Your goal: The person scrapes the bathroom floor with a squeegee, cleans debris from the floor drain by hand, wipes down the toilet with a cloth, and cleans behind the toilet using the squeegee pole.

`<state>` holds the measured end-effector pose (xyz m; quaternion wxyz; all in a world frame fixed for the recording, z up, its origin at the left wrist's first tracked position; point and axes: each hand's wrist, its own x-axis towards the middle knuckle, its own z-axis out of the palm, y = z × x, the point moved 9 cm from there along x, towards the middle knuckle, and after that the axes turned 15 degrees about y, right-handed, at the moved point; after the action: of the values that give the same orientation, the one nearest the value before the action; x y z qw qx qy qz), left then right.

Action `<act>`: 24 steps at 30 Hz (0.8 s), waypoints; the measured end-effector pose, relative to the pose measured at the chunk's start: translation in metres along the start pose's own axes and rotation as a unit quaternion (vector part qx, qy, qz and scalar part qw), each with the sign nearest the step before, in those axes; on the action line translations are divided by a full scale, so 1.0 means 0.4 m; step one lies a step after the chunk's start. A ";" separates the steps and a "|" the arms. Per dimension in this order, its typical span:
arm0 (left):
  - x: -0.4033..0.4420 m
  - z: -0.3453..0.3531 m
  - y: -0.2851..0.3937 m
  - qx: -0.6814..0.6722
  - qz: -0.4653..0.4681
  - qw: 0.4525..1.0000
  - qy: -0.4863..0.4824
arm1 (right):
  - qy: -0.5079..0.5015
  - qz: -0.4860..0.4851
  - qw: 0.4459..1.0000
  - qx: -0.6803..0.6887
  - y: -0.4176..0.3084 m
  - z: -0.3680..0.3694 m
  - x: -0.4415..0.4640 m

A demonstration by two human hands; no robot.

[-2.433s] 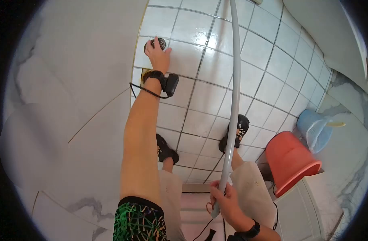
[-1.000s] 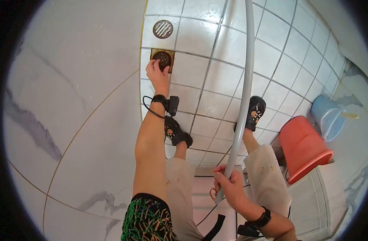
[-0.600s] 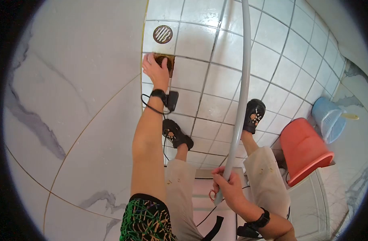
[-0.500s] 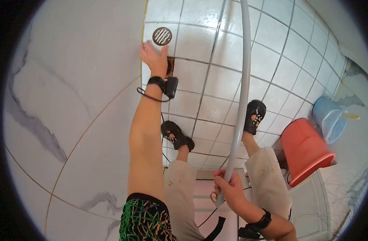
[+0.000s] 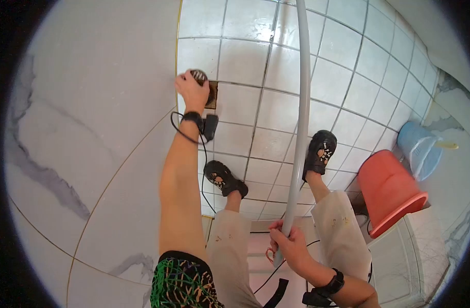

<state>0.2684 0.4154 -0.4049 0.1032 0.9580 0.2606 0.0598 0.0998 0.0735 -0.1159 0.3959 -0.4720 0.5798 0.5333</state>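
My left hand [image 5: 193, 93] is closed around the round drain cover [image 5: 199, 76], whose slotted face shows past the fingers. Just right of that hand lies the square floor drain opening [image 5: 212, 95], brown inside and partly hidden by my thumb and palm. My right hand [image 5: 292, 245] wraps round the lower end of a long grey pole [image 5: 303, 102], which runs up beyond the top of the view. An orange loop [image 5: 269, 255] hangs by the pole's end.
A red bucket [image 5: 391, 190] lies tipped at the right, next to a blue bucket [image 5: 420, 146] holding a pale-handled item. My black clogs [image 5: 321, 149] stand on white floor tiles [image 5: 284, 66]. A marbled wall [image 5: 91, 154] rises at the left.
My left hand has gone from beside the drain cover to gripping it, and the cover now sits closer to the square opening. My right hand still holds the pole.
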 end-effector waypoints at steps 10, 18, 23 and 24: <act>-0.173 -0.027 -0.058 -0.075 -0.057 0.995 0.018 | 0.013 -0.032 0.999 -0.015 0.000 0.005 0.019; -0.148 -0.024 -0.056 -0.121 -0.119 0.985 0.004 | 0.013 -0.014 1.000 0.002 -0.001 0.015 0.017; -0.168 -0.019 -0.061 -0.134 -0.109 0.985 0.028 | 0.013 -0.006 1.000 0.010 -0.001 0.021 0.016; -0.172 -0.021 -0.055 -0.127 -0.101 0.986 0.031 | 0.014 -0.005 1.000 0.009 0.000 0.021 0.016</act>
<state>0.1970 0.4002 -0.4060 0.2209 0.9036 0.3497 0.1116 0.0981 0.0809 -0.1231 0.3944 -0.4785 0.5879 0.5194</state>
